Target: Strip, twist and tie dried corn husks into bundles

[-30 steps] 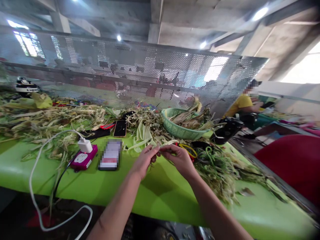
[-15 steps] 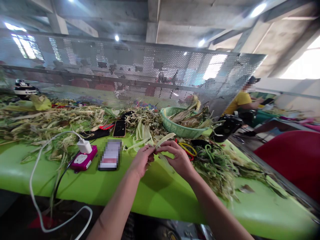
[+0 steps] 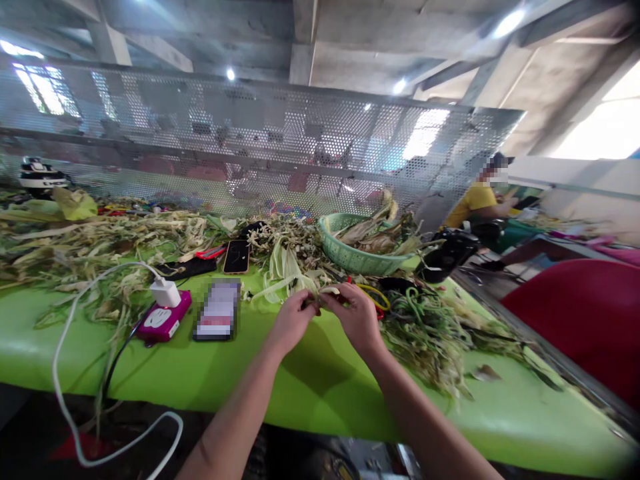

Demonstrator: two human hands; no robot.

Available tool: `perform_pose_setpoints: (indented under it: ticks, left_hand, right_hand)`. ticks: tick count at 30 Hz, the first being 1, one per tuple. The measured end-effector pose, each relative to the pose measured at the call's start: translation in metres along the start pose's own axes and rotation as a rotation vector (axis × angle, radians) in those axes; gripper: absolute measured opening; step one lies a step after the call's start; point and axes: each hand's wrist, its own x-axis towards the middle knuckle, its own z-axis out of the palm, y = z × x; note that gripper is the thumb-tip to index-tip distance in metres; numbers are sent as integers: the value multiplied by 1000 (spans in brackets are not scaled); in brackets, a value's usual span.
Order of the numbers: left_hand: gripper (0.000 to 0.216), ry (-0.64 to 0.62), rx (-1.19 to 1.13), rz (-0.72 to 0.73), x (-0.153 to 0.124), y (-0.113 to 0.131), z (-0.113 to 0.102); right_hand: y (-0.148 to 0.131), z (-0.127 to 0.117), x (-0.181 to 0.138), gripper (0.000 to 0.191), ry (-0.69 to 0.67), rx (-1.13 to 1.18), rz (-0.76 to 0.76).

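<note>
One pale strip [image 3: 330,291] is pinched between the thumb and fingers of the right hand [image 3: 359,317], in front of the green basket [image 3: 367,259] and a little to its left. By the left hand [image 3: 294,325], just beside, the strip's other end is pinched between thumb and forefinger; the remaining fingers are partly hidden. Beyond the right hand, a yellow loop [image 3: 379,295] is seen in front of the basket, and green strands [image 3: 420,313] are heaped to the basket's front right. Pale husks [image 3: 283,268] are piled on the basket's left. Farther left of it, a dark phone [image 3: 237,258] is laid flat; nearer the front, a phone with a blurred screen [image 3: 217,311] is placed. Farther left still from the basket, a white plug [image 3: 165,292] is fitted into a magenta power strip [image 3: 165,325]. Behind the basket, a perforated metal screen [image 3: 260,153] is raised, and to its far right a person in yellow [image 3: 475,203] is seen.
</note>
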Motion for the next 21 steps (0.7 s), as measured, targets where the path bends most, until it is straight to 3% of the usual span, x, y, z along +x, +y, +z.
perform_pose_setpoints:
  ticks: [6,11,16,21]
  left_hand:
    - [19,17,83,-28,1,-2,1]
    - [19,141,-67,-79,4,-7,-1]
    - [21,199,-225,-158,6,-9,-2]
    - [25,213,-344,-173,8,-12,-2]
  right_hand:
    - [8,10,-3,17,53,144,129]
    - [0,7,-5,17,66,185,130]
    - [-3,9,-7,17,-6,197,133]
    - [-5,16,-9,16,-133,364,224]
